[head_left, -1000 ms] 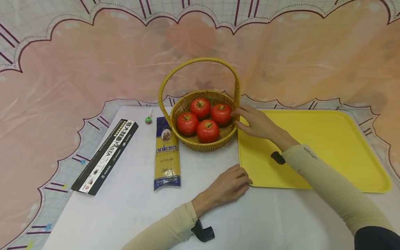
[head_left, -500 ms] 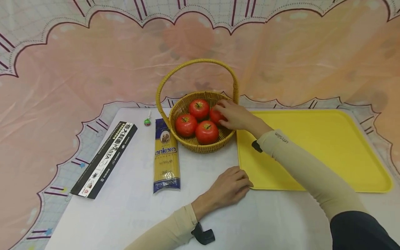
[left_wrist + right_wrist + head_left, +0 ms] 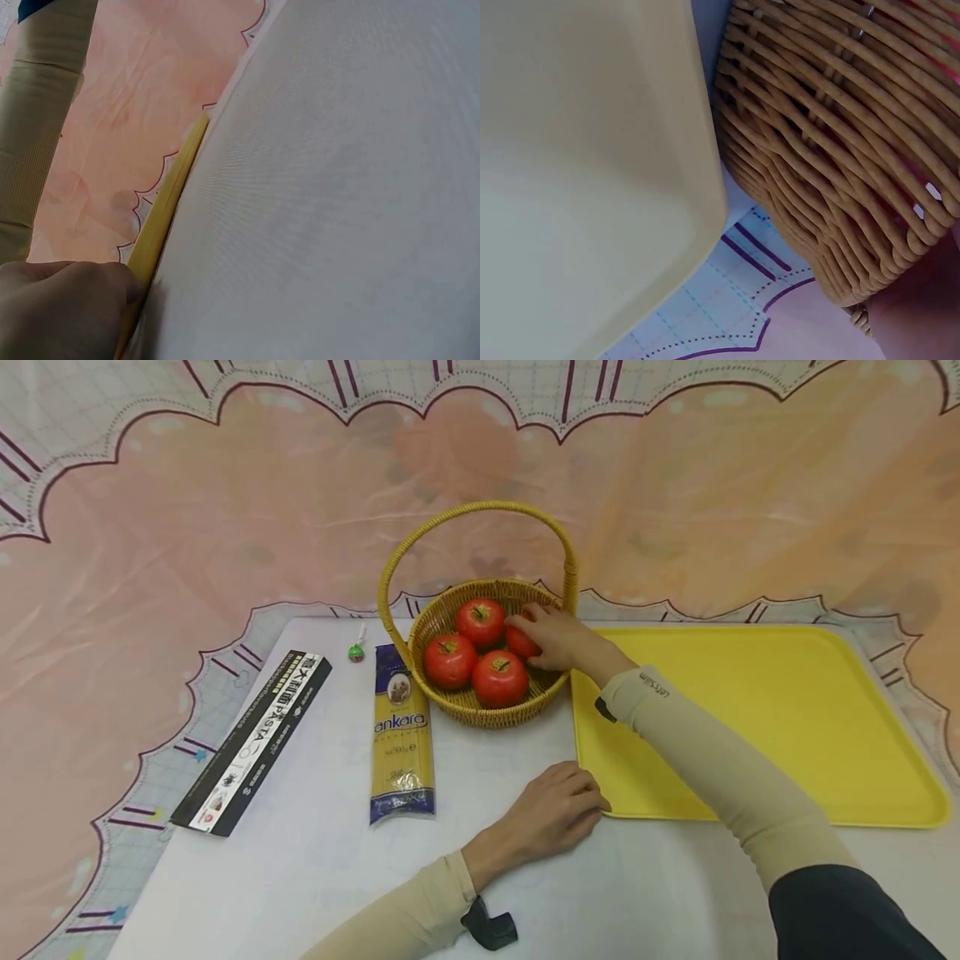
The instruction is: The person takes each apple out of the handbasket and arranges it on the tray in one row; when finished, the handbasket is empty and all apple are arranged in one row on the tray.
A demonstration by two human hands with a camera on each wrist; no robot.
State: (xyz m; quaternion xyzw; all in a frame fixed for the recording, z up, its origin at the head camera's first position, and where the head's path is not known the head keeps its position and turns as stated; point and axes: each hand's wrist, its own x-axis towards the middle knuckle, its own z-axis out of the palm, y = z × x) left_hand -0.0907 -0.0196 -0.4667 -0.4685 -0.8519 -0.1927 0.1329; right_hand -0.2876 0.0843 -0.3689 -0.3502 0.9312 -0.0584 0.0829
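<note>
Right hand [image 3: 557, 637] holds a tomato [image 3: 519, 642], a grip only the head view shows; left hand [image 3: 557, 810] pinches the yellow tray [image 3: 757, 702].

- Right hand [image 3: 562, 639]: shifted from the right rim of the wicker basket [image 3: 495, 717] to inside it, the fingers [image 3: 534, 612] now holding the rightmost tomato [image 3: 522, 642].
- Rightmost tomato: almost fully exposed one second earlier, now partly covered.
- Beige sleeve [image 3: 712, 760]: swung leftward across the yellow tray [image 3: 825, 727].
- Black strap [image 3: 606, 710]: now nearer the tray's left edge.
- Dark upper sleeve [image 3: 840, 910]: farther left, more of it visible.
</note>
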